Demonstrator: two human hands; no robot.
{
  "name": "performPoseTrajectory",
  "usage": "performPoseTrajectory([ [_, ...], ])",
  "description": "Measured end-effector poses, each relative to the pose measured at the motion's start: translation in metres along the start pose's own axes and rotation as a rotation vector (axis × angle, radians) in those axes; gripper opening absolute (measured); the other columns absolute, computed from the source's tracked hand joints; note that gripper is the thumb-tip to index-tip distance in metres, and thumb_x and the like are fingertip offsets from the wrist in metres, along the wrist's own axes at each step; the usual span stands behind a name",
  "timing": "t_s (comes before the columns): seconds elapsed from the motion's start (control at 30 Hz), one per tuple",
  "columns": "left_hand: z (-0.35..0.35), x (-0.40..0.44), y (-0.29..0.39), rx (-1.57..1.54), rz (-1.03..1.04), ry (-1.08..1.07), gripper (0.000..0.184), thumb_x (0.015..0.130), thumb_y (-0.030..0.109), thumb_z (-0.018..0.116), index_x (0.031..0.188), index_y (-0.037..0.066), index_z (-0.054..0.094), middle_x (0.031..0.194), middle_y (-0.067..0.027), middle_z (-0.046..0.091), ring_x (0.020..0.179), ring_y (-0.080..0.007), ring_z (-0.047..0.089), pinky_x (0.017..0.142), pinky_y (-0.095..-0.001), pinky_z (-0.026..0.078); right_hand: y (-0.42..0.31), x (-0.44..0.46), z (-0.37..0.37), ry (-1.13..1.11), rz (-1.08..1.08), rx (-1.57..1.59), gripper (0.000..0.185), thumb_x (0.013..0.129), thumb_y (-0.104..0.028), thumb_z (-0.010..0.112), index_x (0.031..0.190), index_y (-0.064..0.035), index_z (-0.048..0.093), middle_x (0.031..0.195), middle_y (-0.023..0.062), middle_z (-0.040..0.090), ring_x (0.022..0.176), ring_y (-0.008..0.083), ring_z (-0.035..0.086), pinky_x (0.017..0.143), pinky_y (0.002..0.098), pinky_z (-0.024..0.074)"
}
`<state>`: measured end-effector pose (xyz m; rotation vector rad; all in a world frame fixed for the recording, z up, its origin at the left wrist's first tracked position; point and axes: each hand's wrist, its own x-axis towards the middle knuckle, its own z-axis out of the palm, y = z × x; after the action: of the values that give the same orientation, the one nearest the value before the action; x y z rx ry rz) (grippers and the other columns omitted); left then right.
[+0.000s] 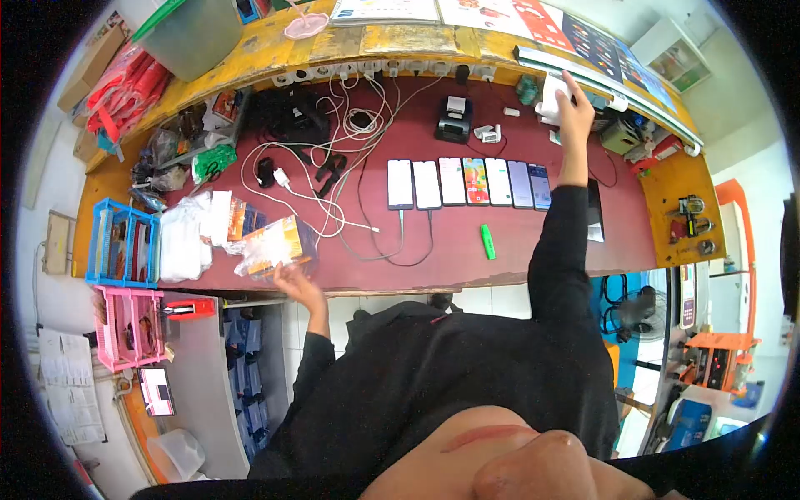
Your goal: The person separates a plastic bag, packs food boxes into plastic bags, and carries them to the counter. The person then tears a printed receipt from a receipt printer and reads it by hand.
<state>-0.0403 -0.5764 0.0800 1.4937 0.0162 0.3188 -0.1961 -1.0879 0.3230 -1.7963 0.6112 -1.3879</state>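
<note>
My right hand (575,121) reaches to the back right of the red table, its thumb and fingers against a white paper-like item (548,102) under the shelf edge. The item's exact kind is unclear. My left hand (300,285) is at the front edge, fingers apart, beside a clear plastic packet with orange printing (279,242); contact with it is unclear. Several phones, among them a white-screened phone (400,185), lie in a row at mid-table. Cables run to two of them. A green highlighter (487,242) lies in front of the row.
A small black printer (454,119) stands at the back. White charging cables (342,142) tangle left of the phones, below a row of sockets. White plastic bags (185,237), a blue basket (125,246) and a pink basket (132,329) are at left. A yellow shelf (375,40) borders the back.
</note>
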Motion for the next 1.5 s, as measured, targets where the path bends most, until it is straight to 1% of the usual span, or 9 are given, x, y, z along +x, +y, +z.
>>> performPoseTrajectory([
  [0.33,-0.089,0.018,0.002,0.106,-0.085,0.072,0.030,0.093,0.020,0.049,0.118,0.007,0.041,0.093,-0.0042,0.045,0.075,-0.0113,0.047,0.061,-0.0232,0.041,0.056,0.063,0.009,-0.145,0.075,-0.364,0.031,0.078,-0.022,0.062,0.106,-0.0118,0.067,0.105,0.0164,0.064,0.093,0.0211,0.061,0.081,0.0281,0.0441],
  [0.43,-0.097,0.010,-0.006,0.074,-0.069,0.091,0.030,0.093,0.021,0.048,0.118,0.006,0.041,0.092,-0.0037,0.046,0.075,-0.0106,0.046,0.062,-0.0229,0.040,0.053,0.070,0.019,-0.014,-0.280,-1.058,0.029,0.079,-0.040,0.058,0.091,-0.0173,0.071,0.099,0.0137,0.064,0.097,0.0301,0.057,0.092,0.0444,0.0389],
  [0.63,-0.058,-0.034,0.004,0.114,-0.039,0.197,0.029,0.093,0.022,0.047,0.116,0.005,0.042,0.095,-0.0039,0.046,0.077,-0.0111,0.045,0.064,-0.0236,0.039,0.044,0.051,0.028,-0.126,-0.518,-0.923,0.038,0.081,-0.047,0.055,0.103,-0.0175,0.063,0.100,0.0038,0.063,0.104,0.0235,0.054,0.094,0.0615,0.0260],
  [0.87,-0.005,-0.092,-0.012,0.128,-0.063,0.161,0.027,0.092,0.020,0.047,0.115,0.005,0.043,0.098,-0.0053,0.044,0.080,-0.0122,0.046,0.065,-0.0261,0.041,0.044,0.052,-0.015,-0.100,-0.627,-1.017,0.037,0.078,-0.049,0.058,0.106,-0.0258,0.064,0.114,0.0126,0.052,0.117,0.0341,0.041,0.093,0.0655,0.0229],
  [0.97,0.014,-0.106,-0.024,0.091,-0.031,0.123,0.027,0.092,0.020,0.049,0.115,0.006,0.044,0.097,-0.0051,0.045,0.078,-0.0120,0.047,0.061,-0.0252,0.041,0.076,0.086,-0.063,0.281,-0.603,-0.892,0.047,0.071,-0.049,0.064,0.107,-0.0184,0.064,0.120,0.0164,0.048,0.119,0.0364,0.037,0.094,0.0562,0.0279],
  [1.03,0.030,-0.117,-0.003,0.074,-0.053,0.138,0.027,0.092,0.019,0.049,0.115,0.006,0.044,0.097,-0.0047,0.045,0.077,-0.0112,0.047,0.059,-0.0239,0.040,0.093,0.097,-0.100,0.688,-0.112,-0.766,0.063,0.060,-0.044,0.078,0.106,-0.0085,0.054,0.114,0.0167,0.049,0.111,0.0352,0.042,0.092,0.0447,0.0334],
  [1.1,0.038,-0.129,0.001,0.065,-0.082,0.153,0.027,0.092,0.019,0.050,0.115,0.007,0.044,0.097,-0.0043,0.045,0.076,-0.0103,0.047,0.057,-0.0225,0.039,0.126,0.113,-0.134,0.576,0.329,-0.542,0.064,0.060,-0.036,0.081,0.104,-0.0021,0.050,0.110,0.0170,0.053,0.106,0.0326,0.048,0.092,0.0457,0.0350],
  [1.27,0.048,-0.145,0.004,-0.002,-0.146,0.116,0.027,0.092,0.019,0.050,0.116,0.008,0.044,0.097,-0.0025,0.045,0.075,-0.0077,0.046,0.053,-0.0187,0.035,0.118,0.078,-0.134,0.085,-0.125,0.041,0.019,0.079,-0.005,0.065,0.096,-0.0028,0.057,0.078,0.0032,0.059,0.068,0.0075,0.055,0.062,0.0210,0.0443],
  [1.5,0.054,-0.139,-0.004,0.061,-0.095,0.091,0.027,0.092,0.020,0.050,0.115,0.008,0.045,0.101,-0.0032,0.046,0.082,-0.0100,0.048,0.064,-0.0232,0.042,-0.055,-0.037,-0.105,-0.180,-0.586,-0.110,0.022,0.076,0.010,0.058,0.089,-0.0039,0.069,0.097,0.0114,0.060,0.086,0.0177,0.060,0.071,0.0244,0.0465],
])
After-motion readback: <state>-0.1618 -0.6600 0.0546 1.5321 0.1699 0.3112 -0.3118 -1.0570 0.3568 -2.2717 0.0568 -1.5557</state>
